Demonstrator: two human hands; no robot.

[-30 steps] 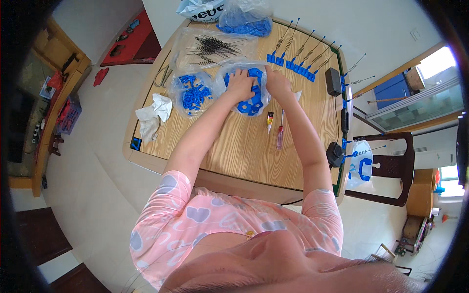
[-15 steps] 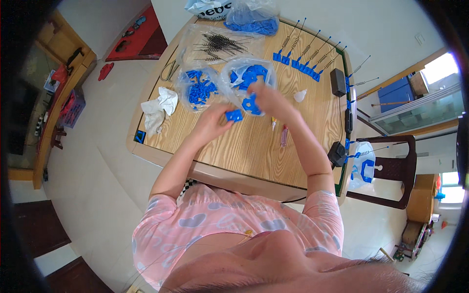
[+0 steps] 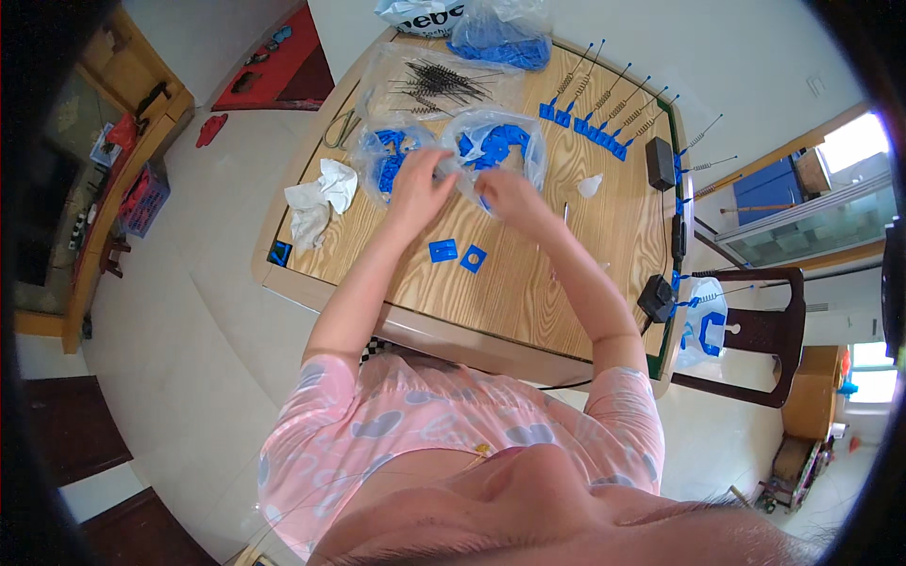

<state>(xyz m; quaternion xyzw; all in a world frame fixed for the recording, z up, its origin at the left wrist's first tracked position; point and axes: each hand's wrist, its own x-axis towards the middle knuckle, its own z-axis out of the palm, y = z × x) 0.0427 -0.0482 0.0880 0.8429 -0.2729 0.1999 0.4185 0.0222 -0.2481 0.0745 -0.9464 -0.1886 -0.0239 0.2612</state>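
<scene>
Pink top (image 3: 453, 406) – short sleeves (image 3: 326, 396), grey blotches (image 3: 379, 421); small gold pendant (image 3: 483, 450)

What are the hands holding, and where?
The left hand seems to pinch the bag of flat blue pieces by its left edge; the right hand is blurred, so I can't tell.

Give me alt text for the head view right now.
A person's left hand and blurred right hand are at the near side of an open clear bag of blue pieces on a wood-grain table. Nearer the person lie two flat blue pieces, one with a round hole; black springs and a row of blue-based springs are farther back.
</scene>
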